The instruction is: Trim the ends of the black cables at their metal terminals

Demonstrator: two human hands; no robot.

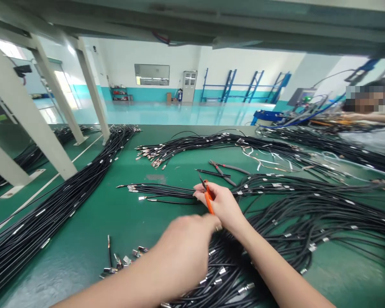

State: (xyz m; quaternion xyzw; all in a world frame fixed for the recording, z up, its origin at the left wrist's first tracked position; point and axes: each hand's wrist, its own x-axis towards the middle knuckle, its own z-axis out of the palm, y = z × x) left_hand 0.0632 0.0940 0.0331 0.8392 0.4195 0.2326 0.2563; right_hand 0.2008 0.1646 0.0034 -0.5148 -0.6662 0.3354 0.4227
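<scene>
My right hand (223, 203) is closed around what look like orange-handled pliers (208, 199), whose dark pointed tip is directed away from me. Its fingertips lie over a small bunch of black cables (170, 191) with metal end terminals. Nearer to me, my left hand (186, 246) is closed, slightly blurred, its thumb and finger pinched close to the pliers' lower end. A small brassy bit shows at that pinch; what it holds is largely hidden. Below both hands lies a heap of black cables (231, 273) with metal connectors and white labels.
Beyond my hands, grey-handled pliers (234, 168) and a thin black pen-like tool (212, 173) lie on the green table (167, 175). Long cable bundles (93, 175) run left, across the back (205, 141) and right. White posts (51, 115) stand left; a person (368, 102) is at right.
</scene>
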